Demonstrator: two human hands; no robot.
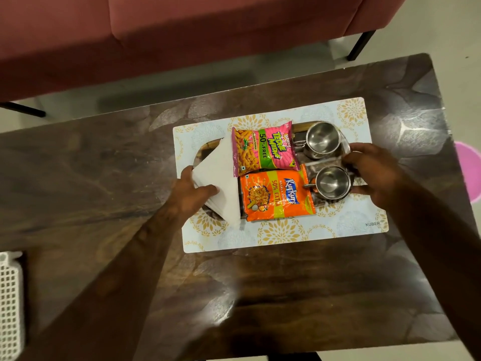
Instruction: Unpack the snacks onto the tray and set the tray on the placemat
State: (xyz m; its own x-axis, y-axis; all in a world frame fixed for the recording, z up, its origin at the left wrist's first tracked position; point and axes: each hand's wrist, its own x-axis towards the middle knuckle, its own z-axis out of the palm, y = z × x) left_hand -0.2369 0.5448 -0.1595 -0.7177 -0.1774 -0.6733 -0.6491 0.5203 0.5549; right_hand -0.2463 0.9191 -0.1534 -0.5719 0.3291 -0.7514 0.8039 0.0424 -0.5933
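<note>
A dark oval tray [205, 149] lies on the pale floral placemat [286, 235]. On it sit a pink snack packet [265, 148], an orange Kurkure packet [276, 194], a stack of white napkins [221, 178] and two steel cups [322, 138] [333, 182]. My left hand [190, 194] holds the tray's left end, with its thumb on the napkins. Around the tray's right end, beside the nearer cup, curls my right hand [374, 170].
The placemat rests on a dark wooden table [104, 165]. A white perforated basket [10, 303] stands at the table's near left edge. A maroon sofa [182, 27] fills the far side. Something pink [468, 168] lies on the floor at right.
</note>
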